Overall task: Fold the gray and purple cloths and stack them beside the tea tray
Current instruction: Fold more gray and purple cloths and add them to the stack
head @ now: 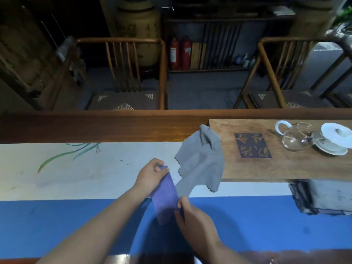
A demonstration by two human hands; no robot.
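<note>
A tea room: a long wooden desk (114, 128) carries a tea tray (247, 168) with a glass pitcher (293, 140) and gaiwan (333, 143), facing carved armchairs (133, 73).

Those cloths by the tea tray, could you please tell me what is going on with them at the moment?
A person is folding the purple cloth over the table runner. The left hand pinches its far end and the right hand holds its near end, so it is stretched into a narrow strip. The gray cloth lies unfolded and crumpled, draped over the left edge of the wooden tea tray. Nothing is stacked yet.
</note>
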